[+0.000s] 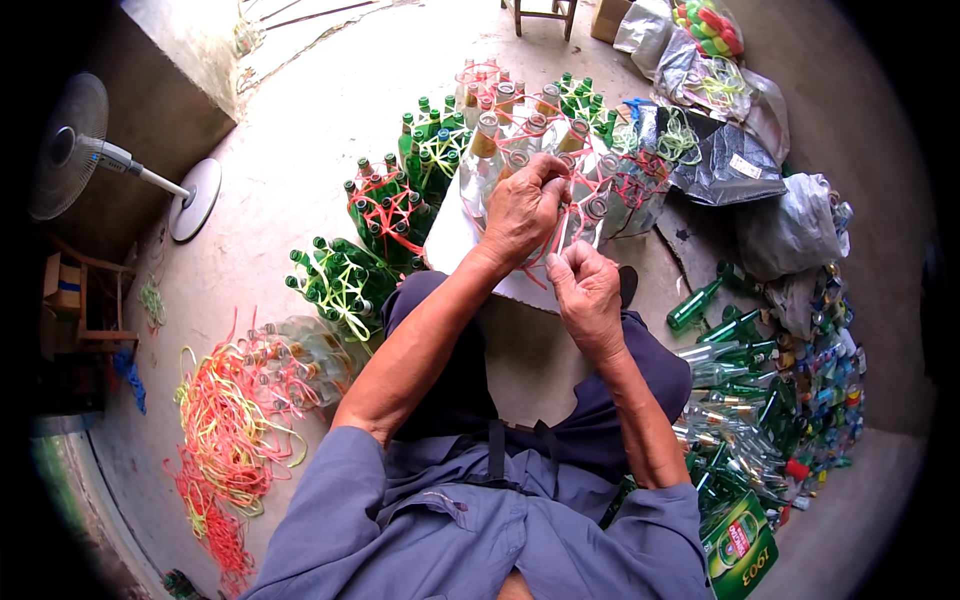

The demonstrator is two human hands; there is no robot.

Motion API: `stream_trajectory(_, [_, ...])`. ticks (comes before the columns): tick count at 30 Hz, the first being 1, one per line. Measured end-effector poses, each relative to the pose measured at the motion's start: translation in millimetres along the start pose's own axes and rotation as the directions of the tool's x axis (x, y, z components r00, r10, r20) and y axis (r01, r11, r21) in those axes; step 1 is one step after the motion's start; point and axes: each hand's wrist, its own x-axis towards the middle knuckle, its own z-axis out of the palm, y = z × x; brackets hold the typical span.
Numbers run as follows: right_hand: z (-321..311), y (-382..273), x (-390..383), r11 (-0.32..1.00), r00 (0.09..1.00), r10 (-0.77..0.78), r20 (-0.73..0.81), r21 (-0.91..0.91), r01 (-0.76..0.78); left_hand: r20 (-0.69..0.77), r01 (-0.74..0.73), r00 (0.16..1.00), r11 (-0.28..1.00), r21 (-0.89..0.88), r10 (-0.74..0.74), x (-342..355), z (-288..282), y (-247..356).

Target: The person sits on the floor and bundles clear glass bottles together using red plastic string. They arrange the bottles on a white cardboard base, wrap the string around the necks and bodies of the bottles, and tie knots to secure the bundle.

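Note:
A cluster of clear glass bottles [484, 150] stands upright on a low white stand [447, 236] in front of my knees. Red plastic twine [547, 246] runs around and between the bottle necks. Over the near bottles, my left hand [528, 205] is closed, thumb and fingers pinched on the twine beside a neck. My right hand [588, 302] is closed too, lower and nearer to me, at the front edge of the stand. Its thumb and forefinger pinch a strand of the same twine; the fingertips hide the strand's end.
Tied bundles of green bottles [340, 280] stand left of the stand. Farther left are a heap of red and yellow twine [225, 420] and a floor fan [190, 195]. Loose bottles [740, 400] lie at my right, below a white plastic sack [795, 228].

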Motion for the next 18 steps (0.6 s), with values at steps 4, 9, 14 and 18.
stream_trajectory(4, [1, 9, -5, 0.998, 0.998, 0.058, -0.018, 0.012, -0.058, 0.021, -0.018, 1.0, 0.999, -0.05, 0.019, 4, 0, -7])
stream_trajectory(9, [1, 19, -9, 0.998, 0.997, 0.062, -0.054, 0.012, -0.061, 0.064, 0.059, 0.997, 0.991, -0.118, -0.051, 2, -2, -6])
stream_trajectory(14, [7, 26, -10, 0.999, 0.996, 0.046, -0.081, 0.016, -0.045, 0.078, 0.003, 0.997, 0.983, -0.185, 0.012, 0, -3, -7])
stream_trajectory(18, [7, 32, -10, 0.999, 0.995, 0.051, -0.089, 0.019, -0.049, 0.134, 0.011, 0.991, 0.98, -0.197, 0.016, 0, -9, -7])
